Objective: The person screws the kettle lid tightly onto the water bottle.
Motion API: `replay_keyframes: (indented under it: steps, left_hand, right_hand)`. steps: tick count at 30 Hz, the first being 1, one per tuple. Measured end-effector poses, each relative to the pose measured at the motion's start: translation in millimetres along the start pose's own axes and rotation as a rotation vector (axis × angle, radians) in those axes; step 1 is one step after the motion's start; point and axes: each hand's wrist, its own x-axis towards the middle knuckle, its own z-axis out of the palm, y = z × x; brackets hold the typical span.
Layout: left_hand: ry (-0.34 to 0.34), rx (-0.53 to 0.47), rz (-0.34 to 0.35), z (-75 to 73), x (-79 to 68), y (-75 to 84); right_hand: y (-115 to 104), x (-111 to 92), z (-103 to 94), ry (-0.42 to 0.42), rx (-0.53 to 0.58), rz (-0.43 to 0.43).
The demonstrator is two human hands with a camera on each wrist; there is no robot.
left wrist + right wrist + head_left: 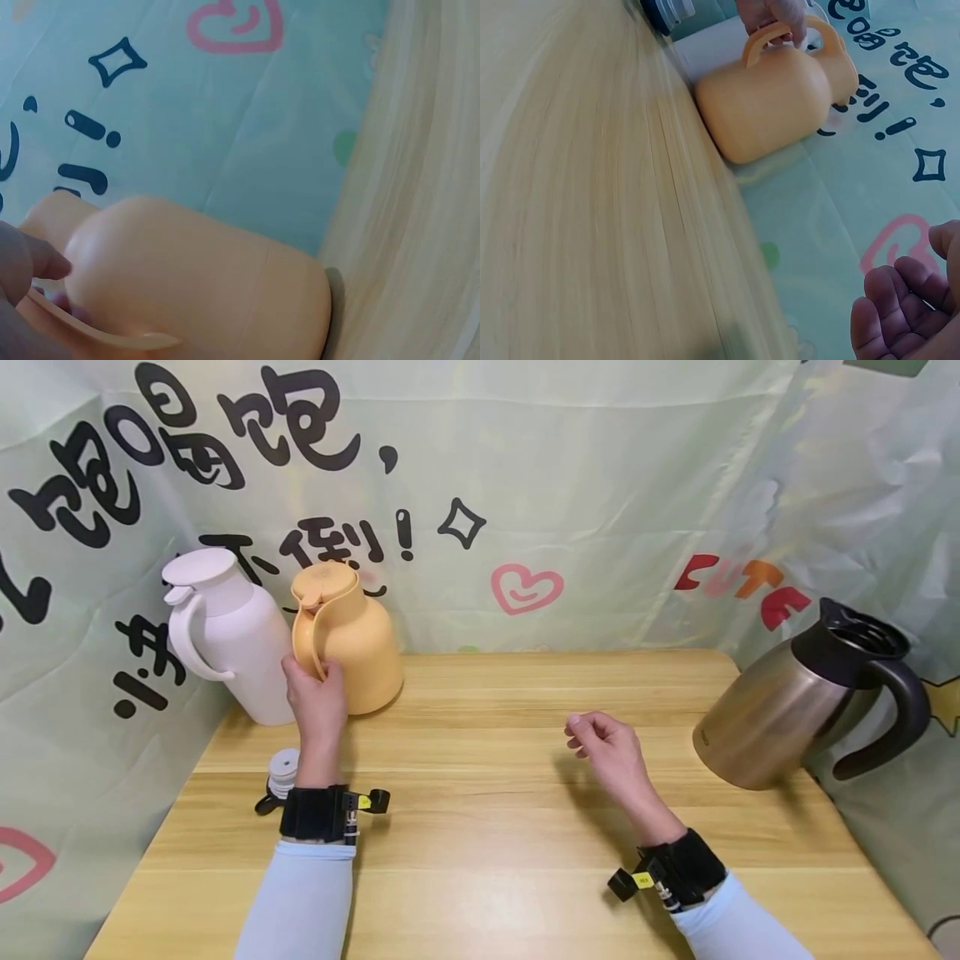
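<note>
My left hand [317,697] grips the handle of a yellow-orange thermal jug [369,652], which stands upright at the back left of the table. The left wrist view shows the jug's body [202,270] close up, with the thumb and a fingertip around its handle. From the right wrist view, the fingers of the left hand [776,13] wrap the handle of the same jug [765,105]. My right hand [611,756] is over the middle right of the table, fingers loosely curled and holding nothing.
A white thermal jug [258,652] stands just left of the yellow-orange one. At the right edge is a steel thermal jug [780,710] with a black top and handle. A small white stacked object [282,768] lies by the left forearm. A printed cloth [600,485] hangs behind the wooden table [480,827].
</note>
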Motion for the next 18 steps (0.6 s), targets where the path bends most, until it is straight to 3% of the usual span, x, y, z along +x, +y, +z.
replay_keyframes:
  steps: [7,11,14,18]
  left_hand:
    - [0.143,0.012,0.026,-1.6,-16.4,7.9]
    - [0.230,-0.012,0.097,-2.3,-23.1,7.5]
    - [0.237,-0.045,0.161,-3.5,-26.4,9.4]
    - [0.157,-0.106,0.232,-4.9,-33.3,18.2]
  right_hand:
    - [18,4,-13.7,0.068,-0.106,-0.035]
    - [16,3,-24.7,0.122,-0.166,-0.034]
    - [10,3,-35.3,0.177,-0.221,-0.038]
    - [1,3,-55.6,0.299,-0.316,-0.064]
